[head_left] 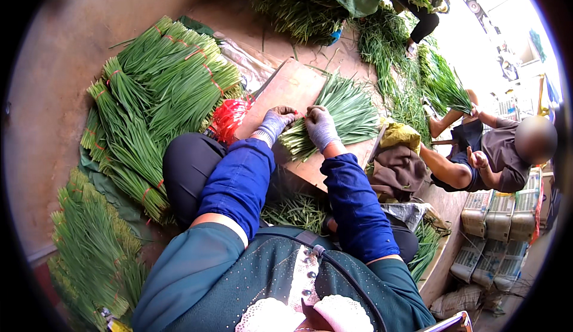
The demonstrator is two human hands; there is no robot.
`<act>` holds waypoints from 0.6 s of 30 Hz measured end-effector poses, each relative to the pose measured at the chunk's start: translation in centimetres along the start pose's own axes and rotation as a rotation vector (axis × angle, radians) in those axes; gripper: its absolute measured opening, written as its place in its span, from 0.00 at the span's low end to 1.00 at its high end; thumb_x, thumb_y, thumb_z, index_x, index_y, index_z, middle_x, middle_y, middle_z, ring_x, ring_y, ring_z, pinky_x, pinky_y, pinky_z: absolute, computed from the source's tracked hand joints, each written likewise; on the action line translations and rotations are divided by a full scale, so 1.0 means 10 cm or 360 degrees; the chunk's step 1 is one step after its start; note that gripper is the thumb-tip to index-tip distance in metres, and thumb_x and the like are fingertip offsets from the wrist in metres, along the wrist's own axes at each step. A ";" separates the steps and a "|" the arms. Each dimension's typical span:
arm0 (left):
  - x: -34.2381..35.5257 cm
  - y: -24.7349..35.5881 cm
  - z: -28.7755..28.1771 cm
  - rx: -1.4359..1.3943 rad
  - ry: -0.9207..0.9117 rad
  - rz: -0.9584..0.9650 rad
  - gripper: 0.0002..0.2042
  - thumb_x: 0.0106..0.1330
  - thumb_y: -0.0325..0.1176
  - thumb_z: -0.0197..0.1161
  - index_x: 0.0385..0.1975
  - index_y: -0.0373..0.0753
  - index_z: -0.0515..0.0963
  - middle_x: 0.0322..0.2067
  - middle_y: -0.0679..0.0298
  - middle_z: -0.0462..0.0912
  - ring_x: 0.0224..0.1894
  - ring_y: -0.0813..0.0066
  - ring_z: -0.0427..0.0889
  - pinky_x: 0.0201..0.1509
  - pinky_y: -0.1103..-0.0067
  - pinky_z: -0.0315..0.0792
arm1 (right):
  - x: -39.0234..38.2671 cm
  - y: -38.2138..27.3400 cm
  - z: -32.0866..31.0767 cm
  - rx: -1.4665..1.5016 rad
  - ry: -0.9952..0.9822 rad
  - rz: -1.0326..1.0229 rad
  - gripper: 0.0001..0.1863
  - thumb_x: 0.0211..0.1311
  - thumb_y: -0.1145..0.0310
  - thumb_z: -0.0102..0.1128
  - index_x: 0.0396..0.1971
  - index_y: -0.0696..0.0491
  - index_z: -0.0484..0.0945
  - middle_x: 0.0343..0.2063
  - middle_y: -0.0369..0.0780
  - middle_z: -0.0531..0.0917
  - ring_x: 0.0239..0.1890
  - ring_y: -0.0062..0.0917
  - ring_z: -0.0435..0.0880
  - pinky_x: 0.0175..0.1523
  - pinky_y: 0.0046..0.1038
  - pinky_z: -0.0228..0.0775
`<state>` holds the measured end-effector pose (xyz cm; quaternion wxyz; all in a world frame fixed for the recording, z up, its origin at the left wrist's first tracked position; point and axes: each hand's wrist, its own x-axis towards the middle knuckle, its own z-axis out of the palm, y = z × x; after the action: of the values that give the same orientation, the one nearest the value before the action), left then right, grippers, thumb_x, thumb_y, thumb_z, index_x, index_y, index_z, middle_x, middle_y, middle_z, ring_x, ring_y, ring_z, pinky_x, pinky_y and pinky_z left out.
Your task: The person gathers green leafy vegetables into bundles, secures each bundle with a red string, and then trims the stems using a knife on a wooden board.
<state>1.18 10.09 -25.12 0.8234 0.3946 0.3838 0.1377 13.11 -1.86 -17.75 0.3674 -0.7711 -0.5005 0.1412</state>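
A bunch of long green leafy stalks (pixel 349 108) lies across a wooden board (pixel 265 93) in front of me. My gloved left hand (pixel 280 120) is closed at the bunch's left, its fingertips near a bit of red tie (pixel 298 114); what it grips is too small to make out. My gloved right hand (pixel 317 123) rests closed on the bunch, around its cut-end side, with the red tie by its fingertips. A heap of red ties (pixel 230 120) lies just left of the board.
Stacks of tied green bundles (pixel 155 99) lie at left and lower left. A seated co-worker (pixel 498 153) holds stalks at right, near stacked crates (pixel 489 218). Another person (pixel 427 9) handles greens at the top, beside a large leafy pile (pixel 298 9).
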 end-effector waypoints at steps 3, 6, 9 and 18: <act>0.00 0.02 -0.06 -0.0060 -0.0092 -0.0013 0.04 0.62 0.27 0.69 0.36 0.42 0.84 0.24 0.70 0.84 0.18 0.84 0.77 0.18 0.85 0.67 | 0.04 -0.02 0.01 -0.0031 0.0004 -0.0005 0.02 0.52 0.79 0.59 0.26 0.60 0.77 0.40 0.50 0.82 0.45 0.44 0.80 0.52 0.35 0.73; 0.02 0.04 -0.09 -0.0002 -0.0212 -0.0006 0.04 0.63 0.27 0.69 0.36 0.42 0.84 0.25 0.70 0.85 0.19 0.84 0.77 0.18 0.85 0.68 | 0.04 -0.03 0.02 -0.0059 -0.0002 -0.0046 0.02 0.51 0.79 0.59 0.26 0.60 0.77 0.40 0.50 0.82 0.45 0.44 0.80 0.52 0.35 0.74; -0.02 0.11 -0.05 0.0162 -0.0181 -0.0007 0.04 0.63 0.27 0.68 0.36 0.42 0.84 0.25 0.69 0.86 0.19 0.84 0.77 0.19 0.85 0.68 | 0.05 -0.01 0.03 -0.0120 -0.0043 -0.0076 0.04 0.53 0.77 0.59 0.29 0.61 0.79 0.41 0.51 0.82 0.46 0.46 0.80 0.53 0.36 0.74; 0.06 0.08 -0.06 0.0293 -0.0173 0.0096 0.03 0.62 0.25 0.69 0.34 0.40 0.85 0.25 0.69 0.85 0.21 0.84 0.76 0.24 0.83 0.71 | 0.09 0.00 0.06 -0.0357 -0.0109 -0.0015 0.11 0.56 0.72 0.58 0.38 0.58 0.82 0.42 0.51 0.81 0.45 0.47 0.81 0.52 0.40 0.74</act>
<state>1.19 11.26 -25.11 0.7987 0.4869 0.3374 0.1051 13.16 -0.77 -18.03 0.2623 -0.7996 -0.5291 0.1089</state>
